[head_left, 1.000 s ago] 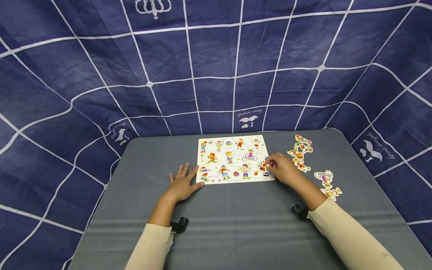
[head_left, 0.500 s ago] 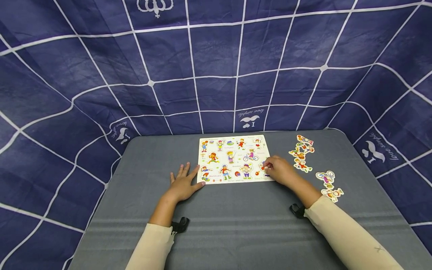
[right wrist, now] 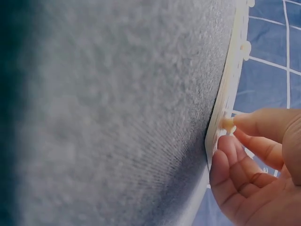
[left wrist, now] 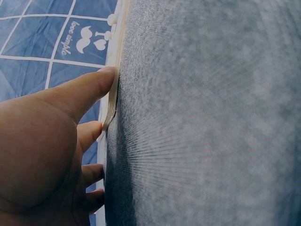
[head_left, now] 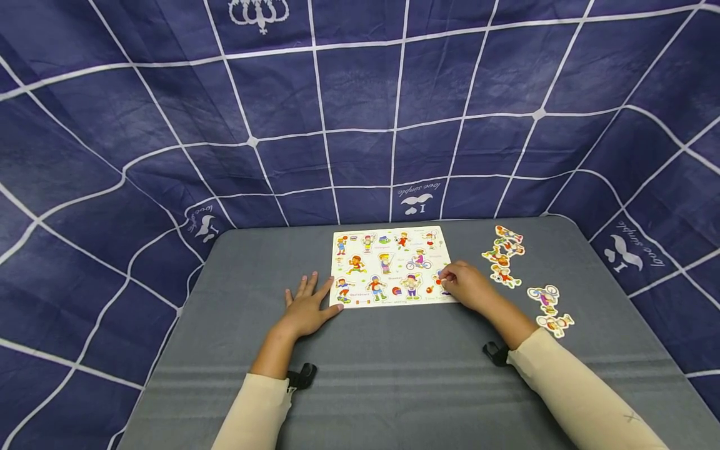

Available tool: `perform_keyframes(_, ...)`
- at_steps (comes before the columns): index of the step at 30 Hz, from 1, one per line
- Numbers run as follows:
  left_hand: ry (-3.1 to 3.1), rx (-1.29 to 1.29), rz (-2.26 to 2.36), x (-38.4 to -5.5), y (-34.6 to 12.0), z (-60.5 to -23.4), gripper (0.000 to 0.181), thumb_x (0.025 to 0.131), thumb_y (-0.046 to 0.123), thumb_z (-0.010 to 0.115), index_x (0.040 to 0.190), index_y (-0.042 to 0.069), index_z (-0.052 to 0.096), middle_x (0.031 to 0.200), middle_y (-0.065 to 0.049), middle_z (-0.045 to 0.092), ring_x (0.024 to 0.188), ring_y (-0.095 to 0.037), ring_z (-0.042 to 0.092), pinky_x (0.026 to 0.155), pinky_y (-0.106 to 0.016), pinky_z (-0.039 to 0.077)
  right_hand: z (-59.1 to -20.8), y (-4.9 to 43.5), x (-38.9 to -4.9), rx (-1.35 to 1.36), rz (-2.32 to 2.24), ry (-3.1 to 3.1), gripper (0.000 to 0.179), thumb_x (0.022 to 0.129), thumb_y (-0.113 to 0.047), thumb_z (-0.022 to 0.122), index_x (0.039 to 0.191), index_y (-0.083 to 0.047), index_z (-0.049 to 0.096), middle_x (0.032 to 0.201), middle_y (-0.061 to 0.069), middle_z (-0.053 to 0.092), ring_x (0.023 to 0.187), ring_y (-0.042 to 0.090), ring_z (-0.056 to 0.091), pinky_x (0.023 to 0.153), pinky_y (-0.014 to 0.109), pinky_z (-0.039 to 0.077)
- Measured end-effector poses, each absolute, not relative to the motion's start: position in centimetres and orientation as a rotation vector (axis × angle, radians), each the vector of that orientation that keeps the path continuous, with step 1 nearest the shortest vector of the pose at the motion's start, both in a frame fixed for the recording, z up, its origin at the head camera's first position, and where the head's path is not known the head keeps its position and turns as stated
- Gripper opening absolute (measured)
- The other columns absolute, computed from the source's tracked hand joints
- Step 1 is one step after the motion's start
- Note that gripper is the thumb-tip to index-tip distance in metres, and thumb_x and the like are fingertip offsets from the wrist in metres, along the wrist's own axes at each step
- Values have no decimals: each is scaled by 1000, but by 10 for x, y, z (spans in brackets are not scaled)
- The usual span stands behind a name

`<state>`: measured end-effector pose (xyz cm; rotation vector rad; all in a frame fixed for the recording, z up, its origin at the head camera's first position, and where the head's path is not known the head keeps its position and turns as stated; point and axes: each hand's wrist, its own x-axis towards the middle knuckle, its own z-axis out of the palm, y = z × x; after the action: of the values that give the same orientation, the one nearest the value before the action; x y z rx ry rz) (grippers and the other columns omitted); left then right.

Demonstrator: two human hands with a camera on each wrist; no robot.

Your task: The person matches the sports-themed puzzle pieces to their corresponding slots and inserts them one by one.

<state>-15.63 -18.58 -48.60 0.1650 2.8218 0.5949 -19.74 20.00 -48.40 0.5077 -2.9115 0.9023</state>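
A white puzzle board (head_left: 371, 267) with printed sports figures lies on the grey cloth. My left hand (head_left: 302, 312) rests flat at its left edge with fingers spread. In the left wrist view the thumb (left wrist: 96, 84) touches the board's edge. My right hand (head_left: 471, 289) is over the lower right corner, pinching a small pale knob (right wrist: 229, 124) between thumb and forefinger. The knob belongs to a puzzle piece (head_left: 437, 280), mostly hidden by the fingers and close against the board. Several knobbed pieces, such as the batter (head_left: 412, 286), sit on the board.
Loose puzzle pieces lie right of the board: a footballer (head_left: 505, 277) and others in an overlapping group, then a cyclist (head_left: 543, 300) and another piece (head_left: 555, 324) nearer my right forearm. A blue checked curtain (head_left: 360, 156) rises behind the table (head_left: 394, 375).
My right hand has shifted slightly left and down with the piece, which now sits lower into the board's corner. The left hand stays in place; the head view has moved slightly.
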Motion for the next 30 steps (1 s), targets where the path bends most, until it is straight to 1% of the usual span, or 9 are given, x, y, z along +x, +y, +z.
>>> perform_keyframes(4,2821,163,596,-156,-185,-485,78,96,59,59,161,28,29,171,-16,8,158,-41,-1,117,-76,-4,-481,201,-194,457,923,-2883,6,88,-4,68,92,-3,72,84,6,60,76,15,53,69,29,43)
perform_keyframes(11,2815,154,589,-156,-186,-487,78,96,58,59,161,28,28,171,-15,7,158,-40,-2,118,-75,-4,-475,211,-185,360,989,-2800,12,91,-4,68,101,0,72,86,9,65,75,14,55,67,26,43)
perform_keyframes(18,2818,160,582,-157,-186,-487,79,96,59,58,161,28,27,171,-16,8,158,-41,-1,118,-76,-4,-470,230,-169,238,1274,-2717,19,94,-10,68,110,1,72,93,13,69,74,1,56,65,17,46)
perform_keyframes(24,2825,165,587,-157,-186,-489,79,96,59,58,161,28,28,171,-16,8,158,-41,-1,117,-76,-4,-467,250,-151,178,1336,-2664,23,97,-16,67,113,-1,71,99,15,71,76,-6,57,66,14,48)
perform_keyframes(27,2824,162,589,-157,-186,-489,78,96,59,58,161,28,28,171,-16,8,158,-41,-2,118,-75,-4,-466,261,-143,168,1341,-2643,24,98,-17,67,114,-1,71,98,9,71,76,-8,58,65,13,48)
perform_keyframes(30,2823,161,590,-157,-186,-489,78,96,59,58,161,29,28,171,-16,8,158,-41,-2,118,-75,-4,-466,272,-136,169,1354,-2620,24,98,-16,67,115,0,70,93,-4,70,75,-9,59,65,12,49)
